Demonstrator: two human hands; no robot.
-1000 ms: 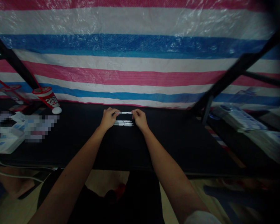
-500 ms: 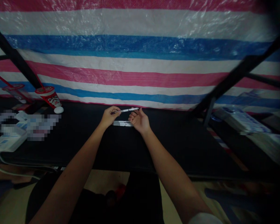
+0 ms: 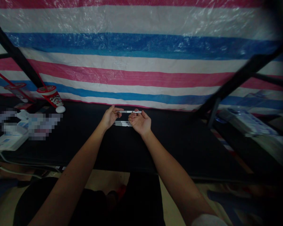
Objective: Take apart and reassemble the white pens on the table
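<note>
A slim white and silver pen [image 3: 126,111] is held level just above the black tabletop, spanning both hands. My left hand [image 3: 109,118] pinches its darker left end between thumb and fingers. At the other end, my right hand [image 3: 141,121] is turned palm up, its curled fingers and thumb on the pen. Below the held pen, several similar pens [image 3: 122,124] lie side by side on the table [image 3: 179,141]. Their right ends are partly hidden behind my right hand.
A red lidded cup [image 3: 52,96] with a straw stands at the back left, a white egg-shaped object [image 3: 60,109] beside it. White boxes [image 3: 10,141] and a cable lie left. Plastic-wrapped stacks [image 3: 250,122] sit right, past a black post [image 3: 226,84]. Striped sheeting [image 3: 141,66] hangs behind.
The held pen has turned from a slight tilt to nearly level. My right hand has closed in on its right end, and my left fingers have shifted on the left end.
</note>
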